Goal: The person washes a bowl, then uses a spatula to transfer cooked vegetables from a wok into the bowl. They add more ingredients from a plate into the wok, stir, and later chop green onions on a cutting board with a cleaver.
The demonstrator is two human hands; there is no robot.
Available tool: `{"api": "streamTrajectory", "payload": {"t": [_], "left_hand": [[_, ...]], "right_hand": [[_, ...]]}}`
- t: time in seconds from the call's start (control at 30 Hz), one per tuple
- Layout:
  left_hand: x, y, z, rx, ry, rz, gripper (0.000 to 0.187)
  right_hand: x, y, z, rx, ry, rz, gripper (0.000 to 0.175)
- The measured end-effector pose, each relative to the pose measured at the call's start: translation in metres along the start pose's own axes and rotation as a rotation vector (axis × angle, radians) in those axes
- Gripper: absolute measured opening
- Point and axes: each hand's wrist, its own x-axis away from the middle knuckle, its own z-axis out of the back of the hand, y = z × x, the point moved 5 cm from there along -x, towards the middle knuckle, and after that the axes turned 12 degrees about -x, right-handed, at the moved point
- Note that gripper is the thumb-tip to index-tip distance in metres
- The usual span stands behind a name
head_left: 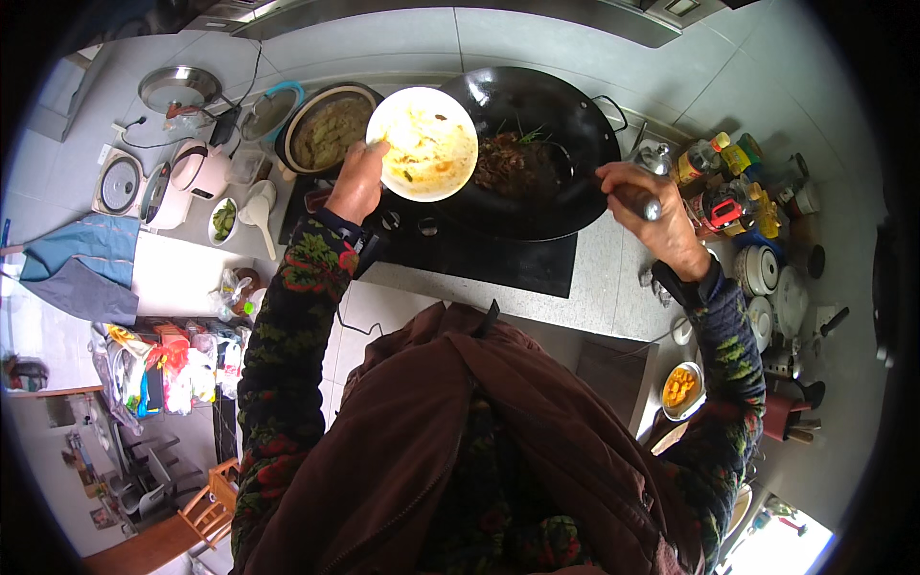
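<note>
My left hand (359, 183) grips the left rim of a white dish (429, 162), tilted to show its inside. Streaks of yellow-orange sauce and a few dark bits cling to it. The dish is held over the left side of a large black wok (553, 90) on the cooktop (474, 262). Browned food (507, 162) with green strips lies in the wok. My right hand (650, 212) is closed around the handle of a cooking utensil (642, 203). Its metal edge shows faintly in the wok, but its exact shape is unclear.
Left of the dish stands an earthenware pot (327, 133) of pale food. A pink appliance (200, 169), a rice cooker (118, 183) and a small bowl of green slices (223, 221) are farther left. Sauce bottles (697, 162) crowd the right, near lidded pots (758, 269) and a bowl of orange pieces (681, 390).
</note>
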Motion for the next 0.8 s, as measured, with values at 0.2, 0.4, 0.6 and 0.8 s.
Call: {"api": "streamTrajectory", "payload": {"t": [0.2,0.4,0.6,0.8], "left_hand": [[0.0,-0.002,0.002,0.031,-0.006,-0.038,0.037],[-0.003,-0.007,0.008,0.019,0.036,-0.03,0.036],[-0.001,-0.008,0.012,0.011,0.071,-0.042,0.037],[0.001,-0.001,0.013,0.023,0.07,-0.019,0.036]], "right_hand": [[-0.034,0.021,0.028,-0.051,0.327,-0.1,0.011],[-0.091,0.058,0.041,-0.033,0.409,-0.222,0.015],[-0.124,0.065,0.006,-0.139,-0.046,-0.071,0.024],[-0.059,0.015,-0.054,0.398,-0.567,0.345,0.036]]}}
